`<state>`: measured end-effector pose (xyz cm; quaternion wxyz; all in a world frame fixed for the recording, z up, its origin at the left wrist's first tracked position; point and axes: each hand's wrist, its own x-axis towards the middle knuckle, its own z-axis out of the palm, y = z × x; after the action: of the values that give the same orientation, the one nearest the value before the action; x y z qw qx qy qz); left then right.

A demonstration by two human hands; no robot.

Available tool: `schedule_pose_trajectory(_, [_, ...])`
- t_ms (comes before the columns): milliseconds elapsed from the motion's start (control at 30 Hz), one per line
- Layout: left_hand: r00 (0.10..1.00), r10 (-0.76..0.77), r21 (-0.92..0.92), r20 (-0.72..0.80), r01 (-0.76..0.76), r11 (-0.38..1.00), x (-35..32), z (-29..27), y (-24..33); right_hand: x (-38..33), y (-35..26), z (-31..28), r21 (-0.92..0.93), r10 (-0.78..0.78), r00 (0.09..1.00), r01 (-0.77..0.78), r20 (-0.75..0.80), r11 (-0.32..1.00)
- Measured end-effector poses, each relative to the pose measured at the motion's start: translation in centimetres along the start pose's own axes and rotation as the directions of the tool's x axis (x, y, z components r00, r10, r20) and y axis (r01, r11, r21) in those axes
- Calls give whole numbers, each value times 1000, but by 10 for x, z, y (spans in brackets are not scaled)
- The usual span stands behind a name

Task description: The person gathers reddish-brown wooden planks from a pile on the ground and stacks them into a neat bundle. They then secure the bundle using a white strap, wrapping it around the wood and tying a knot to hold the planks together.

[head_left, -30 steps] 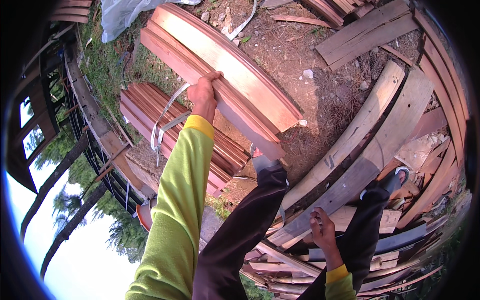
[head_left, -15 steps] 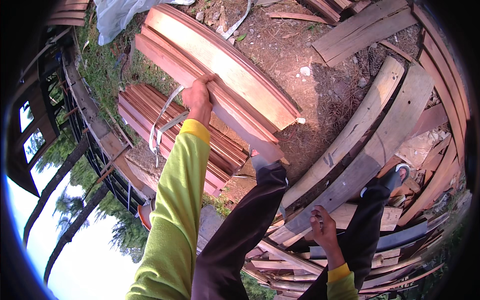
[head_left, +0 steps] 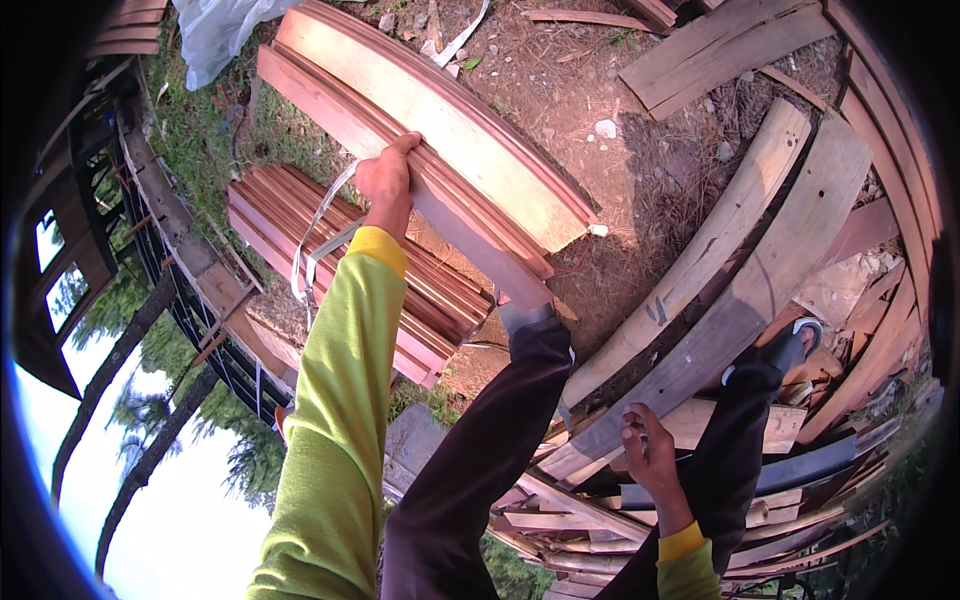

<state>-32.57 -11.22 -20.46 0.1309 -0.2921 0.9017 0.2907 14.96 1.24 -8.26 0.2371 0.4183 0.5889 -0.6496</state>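
Observation:
My left hand (head_left: 386, 178) is closed over the edges of several reddish wooden planks (head_left: 470, 232), which stand on edge along the near side of a stack. Its thumb and fingers clasp their upper edges. Against these planks lies a broad, pale, sunlit board (head_left: 420, 120), with more boards behind it. My right hand (head_left: 652, 455) is held low at the right, in front of my dark trouser leg, with its fingers curled. Whatever it may hold is too small to make out.
A second plank bundle (head_left: 420, 300) lies nearer, a pale strap (head_left: 318, 235) looped over it. Long weathered boards (head_left: 740, 270) stretch along my right, beside scattered offcuts. White plastic sheeting (head_left: 215, 40) lies at the far left. My feet stand among the timber.
The whole view has shifted slightly, so the planks appear a little farther up and left. My left hand keeps its grip on the planks, and my right hand stays curled.

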Motion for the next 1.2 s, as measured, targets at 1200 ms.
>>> schedule_pose_trajectory(1200, [999, 2, -180, -45, -10, 984, 24, 8, -4, 4, -6, -5, -37, 57, 998, -56, 33, 998])
